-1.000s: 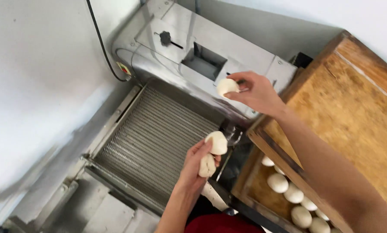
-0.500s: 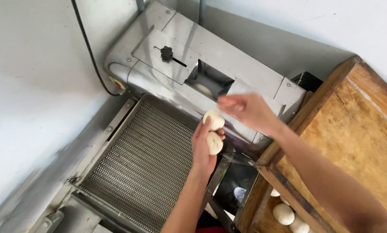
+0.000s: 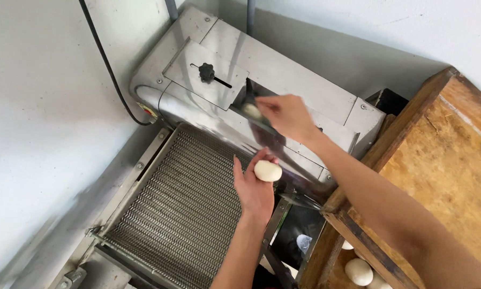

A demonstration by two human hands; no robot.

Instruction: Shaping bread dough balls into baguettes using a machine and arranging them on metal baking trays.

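On the left ran a grey painted wall (image 3: 42,134) with a black cable (image 3: 109,75) curving down it toward the grey sheet-metal dough machine (image 3: 283,75), whose black star-shaped knob (image 3: 206,71) sat in a slot on the top plate. Below the housing lay the woven wire-mesh conveyor belt (image 3: 181,214), bare of dough.

Compared with half a second before, the two hands had parted. Then they met over the belt with two pale pieces pressed together between them; now the left hand (image 3: 255,190) stayed low above the belt's right edge, palm up, fingers curled loosely around a single smooth, round, off-white dough ball (image 3: 268,170) that rested on the fingertips. The right hand (image 3: 287,115) had travelled up to the rectangular feed opening (image 3: 251,104) in the machine's top. A second pale lump of dough (image 3: 252,111) showed just at the mouth of that opening, beside the fingertips; the hand was blurred, so I could not tell whether it still pinched the lump or had let it go. One piece had thus reached the machine and one remained in hand.

The held ball looked soft, matte and evenly rounded, without visible creases.

To the right stood a worn wooden tray stack (image 3: 438,160), and at its lower edge more white dough balls (image 3: 358,271) lay in a row.
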